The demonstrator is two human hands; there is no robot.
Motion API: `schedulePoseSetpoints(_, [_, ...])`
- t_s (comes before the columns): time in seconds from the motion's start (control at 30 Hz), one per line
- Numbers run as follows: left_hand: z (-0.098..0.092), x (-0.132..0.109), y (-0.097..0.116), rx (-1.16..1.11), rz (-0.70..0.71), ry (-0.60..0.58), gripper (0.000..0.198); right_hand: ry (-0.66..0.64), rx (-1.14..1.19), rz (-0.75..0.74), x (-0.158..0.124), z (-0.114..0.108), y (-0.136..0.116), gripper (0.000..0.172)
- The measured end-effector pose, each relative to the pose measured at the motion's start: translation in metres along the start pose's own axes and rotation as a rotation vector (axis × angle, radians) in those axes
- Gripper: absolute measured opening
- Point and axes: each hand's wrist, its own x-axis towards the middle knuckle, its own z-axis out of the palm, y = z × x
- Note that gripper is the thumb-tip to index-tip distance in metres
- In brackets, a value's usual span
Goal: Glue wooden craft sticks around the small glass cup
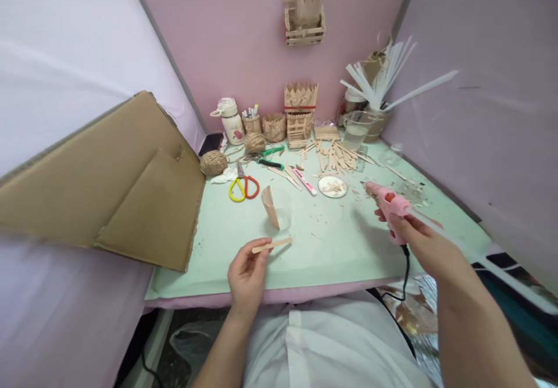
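Cup [285,218] has wood strips [270,206] on one side; the rest looks bare. Before it, left hand [247,269] pinches a stick [272,245]; right of it, right hand [414,237] grips a glue gun [387,200].

you are in what looks like a small craft workspace: pink and pale walls [226,39] enclose a green-covered table [322,266] bearing twine balls [213,163], scissors [242,177], loose wooden sticks [340,156] and stick-built holders [274,127], and you hold a pink glue gun [394,205].

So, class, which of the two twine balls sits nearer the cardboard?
The left twine ball, right beside the cardboard; the other ball sits farther back, by the pen holder.
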Motion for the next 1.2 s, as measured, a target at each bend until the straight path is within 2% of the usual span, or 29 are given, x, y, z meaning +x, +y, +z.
schedulePoseSetpoints(0.1, [-0.001,0.0,-0.003,0.027,0.035,-0.021,0.015,-0.175,0.195,0.066,-0.021,0.016,-0.01,0.054])
schedulePoseSetpoints(0.2, [-0.003,0.003,-0.002,0.097,0.093,-0.035,0.013,-0.349,0.316,0.053,-0.037,0.035,-0.02,0.056])
schedulePoseSetpoints(0.33, [-0.005,0.006,-0.001,0.176,0.117,-0.055,0.011,-0.497,0.359,0.016,-0.05,0.054,-0.031,0.055])
schedulePoseSetpoints(0.47, [-0.005,0.006,-0.003,0.21,0.09,-0.092,0.012,-0.609,0.368,-0.045,-0.048,0.065,-0.032,0.059])
schedulePoseSetpoints(0.67, [-0.003,0.005,-0.004,0.29,0.119,-0.119,0.014,-0.627,0.361,-0.06,-0.047,0.072,-0.027,0.062])
schedulePoseSetpoints(1.2, [-0.004,0.005,-0.004,0.303,0.112,-0.102,0.014,-0.627,0.366,0.01,-0.051,0.076,-0.027,0.062])
